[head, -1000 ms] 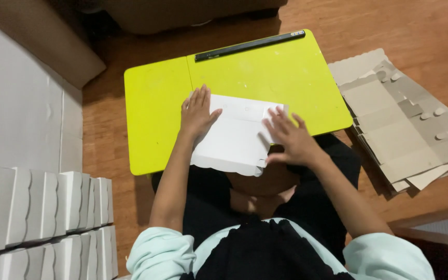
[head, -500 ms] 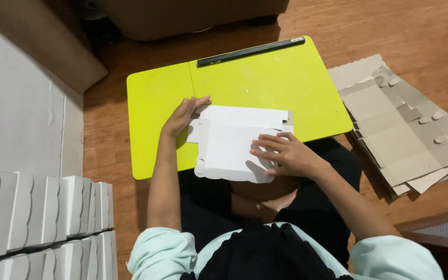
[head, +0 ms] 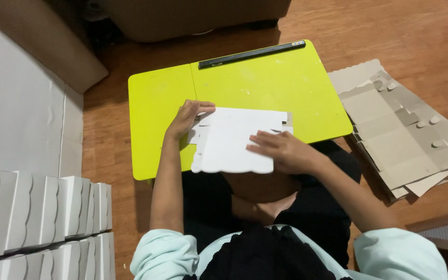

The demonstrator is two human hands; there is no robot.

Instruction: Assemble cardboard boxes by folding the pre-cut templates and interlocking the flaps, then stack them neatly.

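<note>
Two hands of ours rested on a flat white die-cut cardboard box blank with a scalloped near edge (head: pixel 234 148), which lay on the near half of a lime-green folding lap table (head: pixel 265 83) and overhung its near rim above our crossed legs. Our right hand (head: pixel 281 150) lay open, palm down, fingers spread over the blank's right side; our left hand (head: pixel 189 116) curled loosely round a side flap at the blank's left edge. To fold well, we judged, the flat hand should pin the panel just beside the crease while the other lifted the flap squarely, so the board would bend on its score and not buckle.

At our near left stood rows of finished white scallop-topped boxes (head: pixel 42 218), packed side by side on the wooden floor. To our right lay a fanned stack of grey-brown unfolded cardboard blanks with round tabs (head: pixel 400 129). At the table's far edge lay a long black ruler-like bar (head: pixel 251 54).
</note>
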